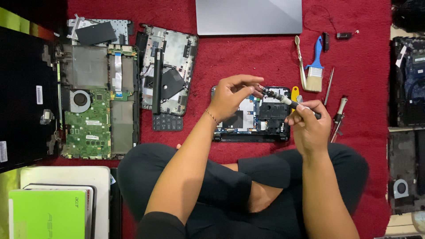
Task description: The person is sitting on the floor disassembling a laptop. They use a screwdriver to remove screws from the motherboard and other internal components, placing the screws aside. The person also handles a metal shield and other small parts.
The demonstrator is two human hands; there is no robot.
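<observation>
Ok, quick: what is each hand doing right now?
Left hand: fingers pinched at the screwdriver tip.
Right hand: closed around the screwdriver handle.

Above a small opened laptop base on the red cloth, the right hand grips a screwdriver by its handle while the left hand pinches its tip, with a paintbrush lying nearby.

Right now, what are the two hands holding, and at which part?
The right hand grips a screwdriver by its handle end. The left hand pinches its tip end with the fingertips, above the opened small laptop.
</observation>
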